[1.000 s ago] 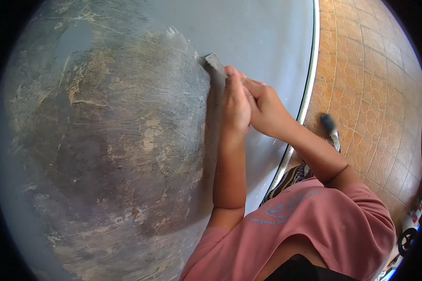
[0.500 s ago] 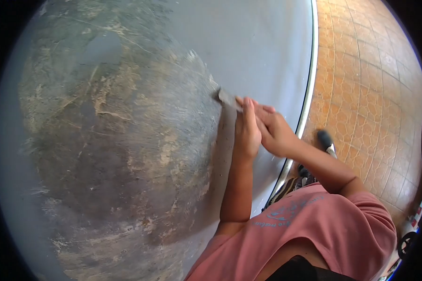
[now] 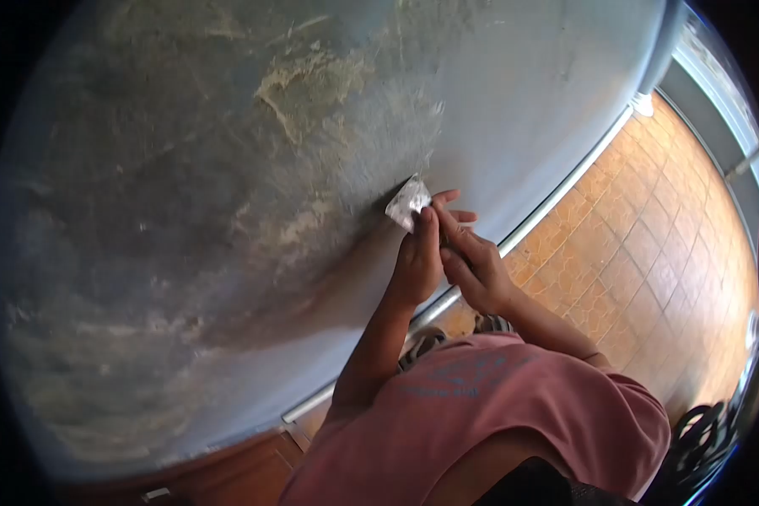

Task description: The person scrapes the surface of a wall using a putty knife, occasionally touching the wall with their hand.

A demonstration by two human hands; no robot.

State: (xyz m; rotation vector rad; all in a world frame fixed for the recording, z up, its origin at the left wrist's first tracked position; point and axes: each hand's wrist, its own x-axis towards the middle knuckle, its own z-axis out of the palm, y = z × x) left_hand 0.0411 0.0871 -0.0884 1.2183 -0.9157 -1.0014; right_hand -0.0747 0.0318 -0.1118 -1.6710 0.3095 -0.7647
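Observation:
Both of my hands grip one metal scraper (image 3: pixel 408 201), its flat blade pressed against a grey painted wall (image 3: pixel 523 93). My left hand (image 3: pixel 418 261) wraps the handle from below. My right hand (image 3: pixel 474 266) closes over it from the right, so the handle itself is hidden. The blade tip sits at the edge of a large scraped patch (image 3: pixel 194 169), where brown and dark bare surface shows through the paint.
A white strip (image 3: pixel 557 198) runs along the foot of the wall. Orange patterned floor tiles (image 3: pixel 649 253) lie to the right. My pink shirt (image 3: pixel 481 405) fills the lower middle. Dark objects sit at the lower right edge.
The view has tilted and shifted, so the wall's base now runs diagonally. My hands and the scraper sit lower on the wall than before, and the blade now shows its bright face.

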